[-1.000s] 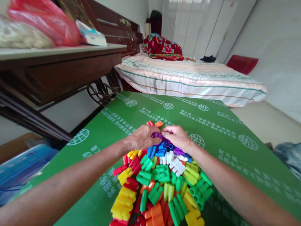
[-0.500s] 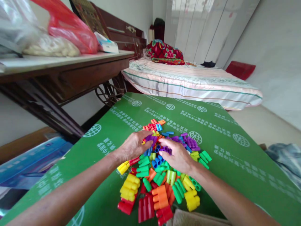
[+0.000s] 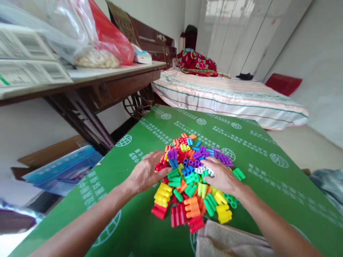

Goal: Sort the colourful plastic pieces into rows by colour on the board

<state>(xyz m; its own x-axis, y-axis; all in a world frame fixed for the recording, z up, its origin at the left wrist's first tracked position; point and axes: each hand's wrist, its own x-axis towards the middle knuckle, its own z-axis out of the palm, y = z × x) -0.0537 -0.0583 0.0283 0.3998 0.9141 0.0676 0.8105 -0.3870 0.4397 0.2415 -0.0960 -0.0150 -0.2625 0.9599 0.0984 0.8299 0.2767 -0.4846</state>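
Plastic bullet-shaped building blocks in many colours lie heaped on a green table (image 3: 139,221). My left hand (image 3: 144,173) rests along the heap's left side, thumb and fingers apart, by several red blocks (image 3: 160,166). Close to its fingertips is a purple block (image 3: 173,154) with blue below it. On the other side, my right hand (image 3: 222,177) reaches over the heap with its fingers stretched out beside white blocks (image 3: 199,170); its fingertips partly cover some. Nearer to me lie yellow blocks (image 3: 163,194), an orange block (image 3: 191,206) and a dark red block (image 3: 178,215).
A beige cloth (image 3: 227,241) lies at the table's near edge. On the left stands a sewing-machine table (image 3: 112,85) bearing plastic bags (image 3: 115,39) and boxes (image 3: 29,71). Behind is a bed (image 3: 227,96) with a striped sheet.
My hands have moved apart, the left to the heap's left side and the right to its right. The purple and blue block between them now lies uncovered. The view has shifted left.
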